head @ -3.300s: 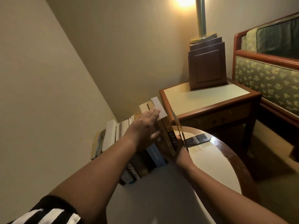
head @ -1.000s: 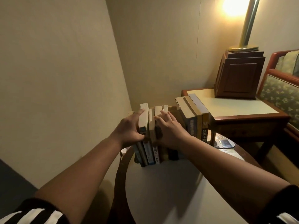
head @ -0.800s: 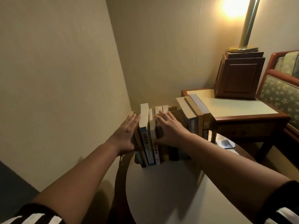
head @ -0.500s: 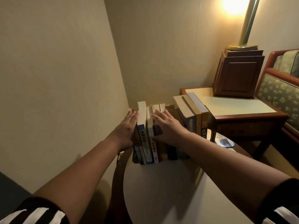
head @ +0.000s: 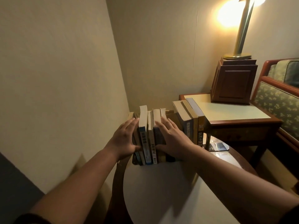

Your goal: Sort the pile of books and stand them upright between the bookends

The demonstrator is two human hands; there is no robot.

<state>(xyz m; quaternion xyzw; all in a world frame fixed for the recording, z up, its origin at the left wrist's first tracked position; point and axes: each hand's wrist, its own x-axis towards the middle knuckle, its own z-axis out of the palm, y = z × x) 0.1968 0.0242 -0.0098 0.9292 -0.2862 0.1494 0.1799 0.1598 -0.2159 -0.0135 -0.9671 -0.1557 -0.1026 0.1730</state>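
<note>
A row of books stands upright at the far edge of the round table [head: 161, 191]. A tall white book with a blue spine [head: 144, 138] rises near the left end. Three taller books [head: 187, 126] lean slightly at the right end. My left hand [head: 124, 141] lies flat against the left end of the row, fingers straight, thumb at the front. My right hand [head: 171, 138] rests spread over the spines of the middle books and hides them. A clear bookend's base [head: 217, 146] shows right of the row. The left bookend is hidden.
The wall [head: 64, 78] runs close along the left of the table. A wooden side table [head: 226, 110] stands just behind and right of the books, with a dark wooden box [head: 233, 83] and a lit brass lamp [head: 241, 29]. A patterned armchair [head: 278, 101] is far right.
The books leaned over 3.3 s ago and now stand upright. My left hand slid from the tall book's top to the row's left end. My right hand stayed on the middle spines.
</note>
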